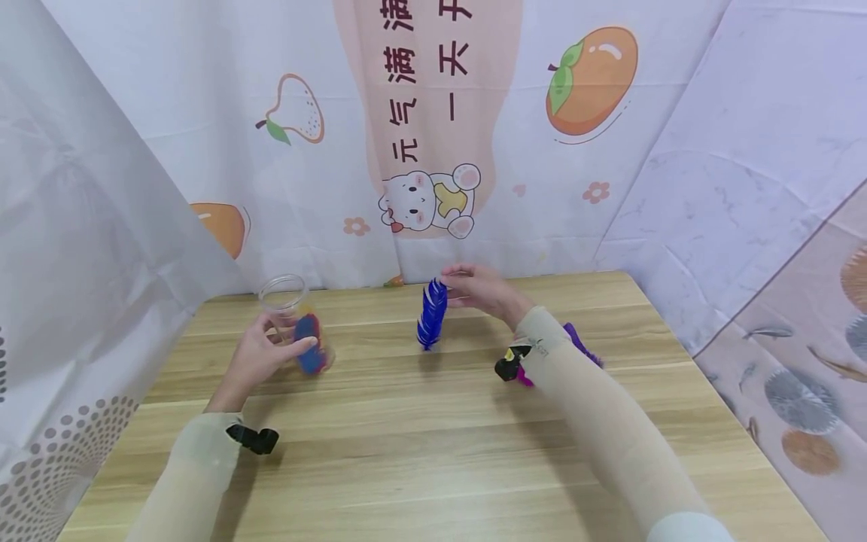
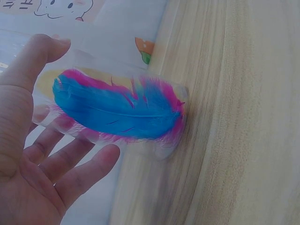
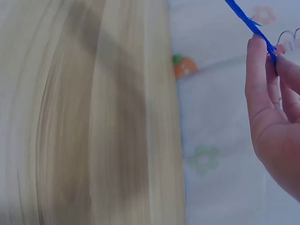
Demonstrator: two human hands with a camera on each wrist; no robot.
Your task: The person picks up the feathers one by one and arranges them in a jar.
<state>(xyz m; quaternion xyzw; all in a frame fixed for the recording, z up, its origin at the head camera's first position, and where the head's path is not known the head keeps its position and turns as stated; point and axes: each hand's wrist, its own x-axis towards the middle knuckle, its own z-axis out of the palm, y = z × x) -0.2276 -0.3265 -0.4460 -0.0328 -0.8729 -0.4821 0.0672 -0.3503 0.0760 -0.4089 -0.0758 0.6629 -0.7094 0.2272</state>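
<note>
Dark blue feather (image 1: 431,313): hangs upright over the far middle of the wooden table (image 1: 433,452), pinched at its top by the fingertips of the right hand (image 1: 482,292). Clear plastic jar (image 1: 291,316): far left, tilted, held in the curled fingers of the left hand (image 1: 260,357); contains a light blue feather (image 2: 117,110) and pink feathers (image 2: 164,136). Purple feather (image 1: 581,345): lies behind the right forearm.

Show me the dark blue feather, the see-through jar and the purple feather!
dark blue feather (image 1: 431,314): head view, middle of its vane.
see-through jar (image 1: 282,291): head view, near its open rim.
purple feather (image 1: 581,345): head view, part showing behind the right sleeve.
</note>
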